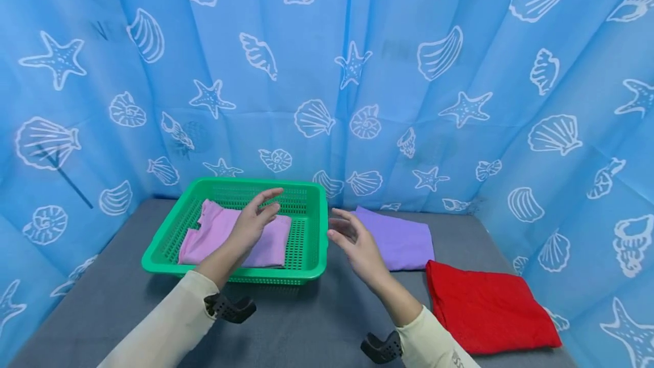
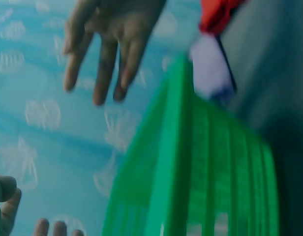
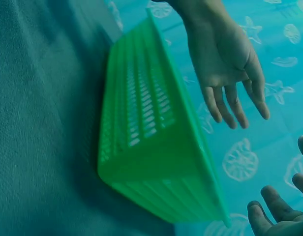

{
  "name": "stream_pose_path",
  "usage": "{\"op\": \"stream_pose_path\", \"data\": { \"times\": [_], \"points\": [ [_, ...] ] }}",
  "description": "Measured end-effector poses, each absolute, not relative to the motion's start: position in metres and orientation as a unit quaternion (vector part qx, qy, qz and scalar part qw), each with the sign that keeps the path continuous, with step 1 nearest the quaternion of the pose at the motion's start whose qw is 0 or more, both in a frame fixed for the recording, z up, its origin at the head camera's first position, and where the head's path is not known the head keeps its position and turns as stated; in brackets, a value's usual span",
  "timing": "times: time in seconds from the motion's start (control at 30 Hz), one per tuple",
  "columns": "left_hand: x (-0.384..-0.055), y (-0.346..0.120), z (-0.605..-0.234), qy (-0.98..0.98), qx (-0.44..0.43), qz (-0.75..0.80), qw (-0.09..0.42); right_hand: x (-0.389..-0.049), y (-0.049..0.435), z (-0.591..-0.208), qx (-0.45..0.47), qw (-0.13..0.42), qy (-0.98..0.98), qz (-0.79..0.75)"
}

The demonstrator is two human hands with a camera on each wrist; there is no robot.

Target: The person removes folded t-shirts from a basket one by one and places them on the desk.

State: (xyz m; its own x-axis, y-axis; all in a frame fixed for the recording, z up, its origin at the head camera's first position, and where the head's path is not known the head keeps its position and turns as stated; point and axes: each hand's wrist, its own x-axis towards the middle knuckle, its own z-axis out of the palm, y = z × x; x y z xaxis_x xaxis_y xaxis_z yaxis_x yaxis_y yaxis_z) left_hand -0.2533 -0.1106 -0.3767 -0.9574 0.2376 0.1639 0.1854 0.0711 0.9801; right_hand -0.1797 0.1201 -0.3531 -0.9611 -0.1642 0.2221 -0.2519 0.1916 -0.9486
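Observation:
A green plastic basket (image 1: 317,271) with slotted walls stands on the grey surface, and a folded pink cloth (image 1: 214,237) lies inside it. My left hand (image 1: 251,225) is over the basket, fingers spread and holding nothing; it overlaps the pink cloth in the head view. Just right of the basket's rim is my right hand (image 1: 361,249), its fingers loosely bent with nothing between them. Behind that hand lies a folded purple cloth (image 1: 401,240), partly hidden by it. Both hands also show in the right wrist view, the left hand (image 3: 230,64) above the basket's rim.
A folded red cloth (image 1: 490,308) lies at the right, its corner close to the purple one. The grey tabletop (image 1: 286,328) runs under everything. A blue curtain (image 1: 327,72) with white shells and starfish hangs behind and at both sides.

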Motion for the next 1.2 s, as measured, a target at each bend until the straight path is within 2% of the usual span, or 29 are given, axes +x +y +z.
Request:
{"op": "stream_pose_path", "data": {
  "times": [0.2,0.4,0.73,1.2],
  "points": [
    [-0.272,-0.158,-0.382,0.804,0.112,0.583,-0.016,-0.203,0.098,-0.376,0.143,0.003,-0.776,0.614],
    [-0.284,-0.194,-0.384,0.851,0.056,0.522,-0.02,-0.222,0.072,-0.392,0.133,0.004,-0.81,0.571],
    [-0.292,-0.238,-0.404,0.857,0.016,0.515,0.022,-0.243,0.045,-0.393,0.116,-0.007,-0.868,0.483],
    [-0.296,-0.248,-0.42,0.87,0.037,0.482,0.1,-0.256,0.029,-0.401,0.09,-0.037,-0.898,0.429]
  ]
}}
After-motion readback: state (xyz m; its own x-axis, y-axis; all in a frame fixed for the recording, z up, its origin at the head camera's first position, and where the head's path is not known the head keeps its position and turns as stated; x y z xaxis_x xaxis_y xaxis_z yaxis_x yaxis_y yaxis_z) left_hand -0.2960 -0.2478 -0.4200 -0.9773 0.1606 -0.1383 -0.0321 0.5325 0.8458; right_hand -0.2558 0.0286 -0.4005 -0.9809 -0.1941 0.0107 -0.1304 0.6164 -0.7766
